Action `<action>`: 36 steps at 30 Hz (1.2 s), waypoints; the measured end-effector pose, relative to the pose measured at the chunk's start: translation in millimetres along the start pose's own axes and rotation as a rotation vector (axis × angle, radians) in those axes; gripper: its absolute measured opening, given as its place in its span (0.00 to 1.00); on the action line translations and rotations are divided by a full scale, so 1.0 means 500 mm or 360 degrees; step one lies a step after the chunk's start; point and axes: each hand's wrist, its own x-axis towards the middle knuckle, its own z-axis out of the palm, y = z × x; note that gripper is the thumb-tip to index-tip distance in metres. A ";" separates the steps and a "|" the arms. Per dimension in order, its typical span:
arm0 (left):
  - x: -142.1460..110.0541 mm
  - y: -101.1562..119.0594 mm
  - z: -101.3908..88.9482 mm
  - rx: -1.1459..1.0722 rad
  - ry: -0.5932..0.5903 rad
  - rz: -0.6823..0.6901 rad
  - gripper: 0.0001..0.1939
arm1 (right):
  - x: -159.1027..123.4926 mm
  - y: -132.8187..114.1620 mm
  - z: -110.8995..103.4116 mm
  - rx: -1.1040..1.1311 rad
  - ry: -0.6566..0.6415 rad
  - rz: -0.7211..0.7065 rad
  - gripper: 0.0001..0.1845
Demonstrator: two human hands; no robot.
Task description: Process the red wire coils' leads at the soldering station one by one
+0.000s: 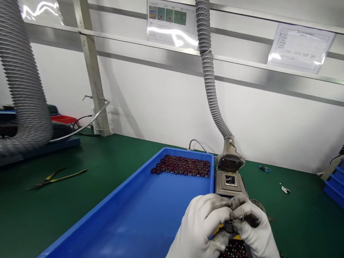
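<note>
My left hand (200, 224), in a white glove with grey-stained fingertips, is closed in a pinch at the lower middle. Meeting it from the other side, my right hand (258, 227) has its gloved fingers pressed together as well. Between the fingertips shows a small dark round part (229, 226), mostly hidden by the gloves. Just beyond the hands stands a metal solder pot (219, 184) with a shiny square opening on top. Below the hands lie several loose small dark parts (235, 249) with reddish and coppery specks.
A blue tray (107, 211) holds rows of small dark-red round parts (185, 166) at its far end. An extraction hose (212, 86) hangs over the pot. Yellow-handled pliers (56, 179) lie left; foil scrap (285, 190) and blue bins (335, 186) are right.
</note>
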 end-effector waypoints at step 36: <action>0.010 -0.013 -0.002 -0.1508 0.0182 -0.1076 0.07 | -0.039 0.048 0.070 0.1366 0.0215 0.0982 0.12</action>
